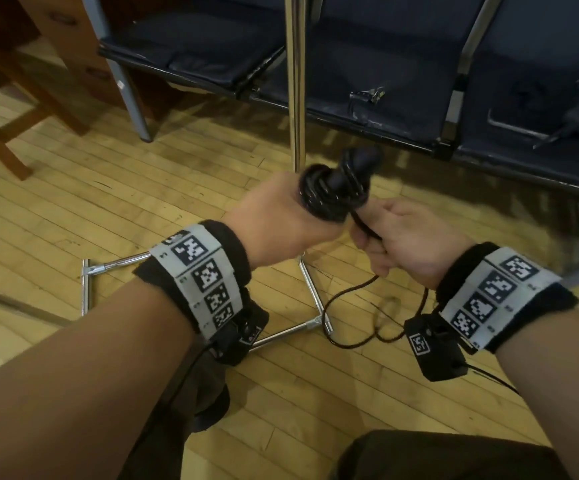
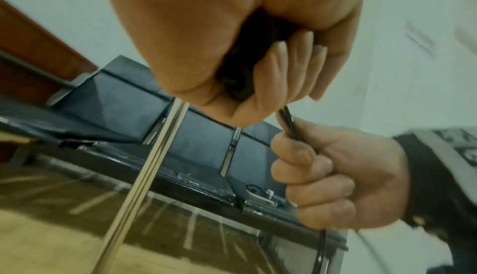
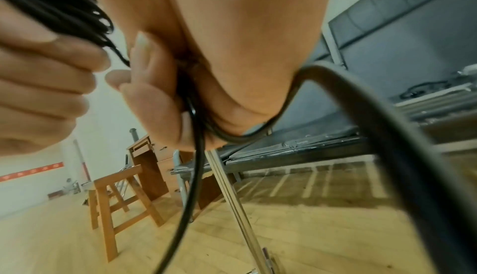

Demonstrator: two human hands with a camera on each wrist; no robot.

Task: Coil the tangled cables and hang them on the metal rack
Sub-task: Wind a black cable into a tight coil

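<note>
Both hands have a closed grip on one black cable. Left hand (image 1: 274, 216) is a fist with its fingers (image 2: 268, 70) curled round the coiled bundle (image 1: 333, 192), whose loops bulge out of the top of the fist with a dark plug end poking up from their middle. Right hand (image 1: 409, 237), just beside it and a little lower, has its fingers (image 2: 304, 156) wrapped round the loose strand (image 1: 364, 225) that runs from the bundle into the fist.

Largest in view is the wooden plank floor (image 1: 90, 202). Across the far side stands a row of dark padded seats (image 1: 367, 81) on a metal frame, with small odds and ends lying on the cushions, too blurred to name. Wooden furniture (image 1: 14, 109) stands at the far left. The metal rack (image 1: 295, 81) rises as a shiny upright pole directly behind the hands, its tubular base (image 1: 85, 289) spread on the floor beneath them.

From under the right hand the cable tail (image 1: 353, 323) drops to the floor and lies in loose curls beside the rack's base. Each wrist wears a dark band with printed square markers (image 1: 201, 275).
</note>
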